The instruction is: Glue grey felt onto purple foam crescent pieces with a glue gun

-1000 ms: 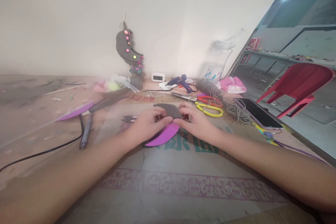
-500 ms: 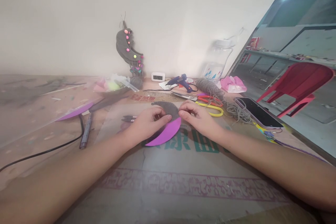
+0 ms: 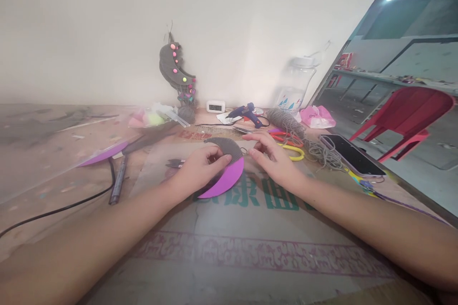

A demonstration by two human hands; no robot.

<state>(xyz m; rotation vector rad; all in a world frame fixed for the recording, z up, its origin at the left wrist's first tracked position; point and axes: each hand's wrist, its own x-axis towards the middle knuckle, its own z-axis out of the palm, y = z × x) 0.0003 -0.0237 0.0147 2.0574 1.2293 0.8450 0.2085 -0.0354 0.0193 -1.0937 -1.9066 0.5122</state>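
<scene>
Starting at the left of the tabletop point(image 3: 53, 171), a spare purple foam piece point(image 3: 103, 152) lies flat beside a black cable point(image 3: 71, 202), well apart from the work. The left hand point(image 3: 198, 169) holds the purple crescent point(image 3: 229, 178) down on the printed sheet point(image 3: 250, 248) near the tabletop's middle. Its fingers are closed on the crescent, with the thumb pressed at the edge of the grey yarn wrap point(image 3: 229, 145). The wrap covers the upper part of the crescent; the lower part is bare foam. The right hand point(image 3: 272, 159) sits just beside the crescent's right tip, fingers parted and loosely curved, with nothing visible between them. A single strand there would be too fine to confirm. The step in hand is judged to be winding yarn round the crescent, roughly part-way along. The next move calls for a firm left-hand pinch so the last turn does not slacken. It also calls for the right fingers to lay the following turn tight against the wrap's edge. Yellow-handled scissors point(image 3: 295, 152), a loose yarn bundle point(image 3: 286, 121) and a phone point(image 3: 352, 155) lie further right, within reach.
</scene>
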